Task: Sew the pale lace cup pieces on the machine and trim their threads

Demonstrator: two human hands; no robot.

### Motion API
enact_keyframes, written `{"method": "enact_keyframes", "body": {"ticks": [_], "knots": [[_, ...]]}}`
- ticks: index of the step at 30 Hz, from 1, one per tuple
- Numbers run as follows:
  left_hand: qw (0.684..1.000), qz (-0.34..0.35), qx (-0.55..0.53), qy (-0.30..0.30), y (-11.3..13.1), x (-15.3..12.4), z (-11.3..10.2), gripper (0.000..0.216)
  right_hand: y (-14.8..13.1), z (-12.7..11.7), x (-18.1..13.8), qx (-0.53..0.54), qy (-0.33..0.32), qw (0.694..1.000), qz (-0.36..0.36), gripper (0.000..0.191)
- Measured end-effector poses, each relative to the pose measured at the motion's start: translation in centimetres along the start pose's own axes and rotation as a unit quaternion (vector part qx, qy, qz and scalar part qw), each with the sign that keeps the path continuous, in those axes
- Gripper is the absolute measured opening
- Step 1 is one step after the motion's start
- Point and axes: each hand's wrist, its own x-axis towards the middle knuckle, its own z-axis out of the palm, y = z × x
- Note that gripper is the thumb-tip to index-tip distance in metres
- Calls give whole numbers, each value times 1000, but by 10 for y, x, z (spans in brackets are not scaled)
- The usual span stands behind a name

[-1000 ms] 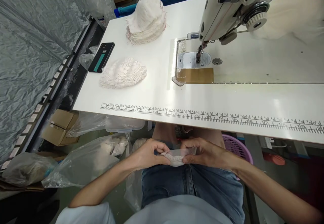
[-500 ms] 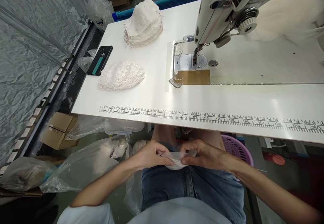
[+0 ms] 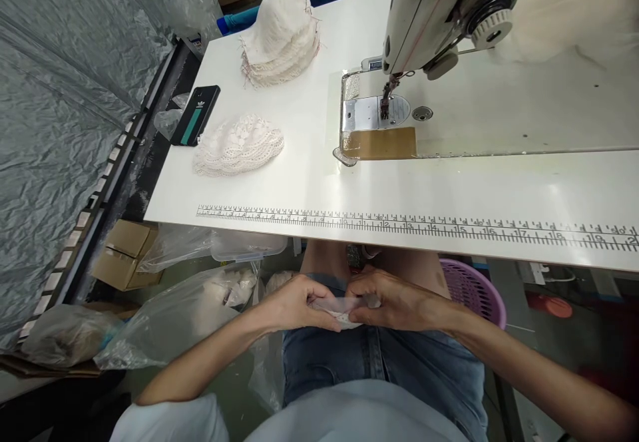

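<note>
Over my lap, my left hand (image 3: 304,305) and my right hand (image 3: 384,301) both pinch a small piece of white lace fabric (image 3: 344,315). Fingers and thumbs are closed on its two ends, close to each other, and hide much of it. On the white table (image 3: 299,189) above my hands lies a pile of white lace pieces (image 3: 239,146). Behind that pile sits a stack of cream cloth pieces (image 3: 282,36) with frayed, thready edges. To the right stands a sewing machine (image 3: 424,29), its presser foot (image 3: 385,106) over the metal needle plate.
A black phone (image 3: 196,116) lies at the table's left edge. A printed ruler (image 3: 344,221) runs along the front edge. Below are a purple basket (image 3: 474,292), a cardboard box (image 3: 122,255) and clear plastic bags (image 3: 174,322). Pale fabric (image 3: 574,19) lies behind the machine.
My right hand has shifted slightly left, and both hands still hold the lace piece. The camera view has tilted a little, so the table appears slightly higher.
</note>
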Motion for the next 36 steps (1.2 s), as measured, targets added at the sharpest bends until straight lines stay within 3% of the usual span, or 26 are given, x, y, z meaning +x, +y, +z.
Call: {"method": "enact_keyframes", "body": {"ticks": [5,14,26,36], "knots": [[999,9,29,13,6,7,3,29,-6,-4,0,26,-17,1000,3,19],[992,-56,-112,-17,-4,1,0,29,10,-20,-12,108,-79,991,4,24],[992,-80,-97,6,-4,-3,0,22,23,-6,-11,103,-41,993,-41,10],[995,-58,-75,-18,-2,-5,0,24,20,-5,-13,117,-69,991,4,14]]}}
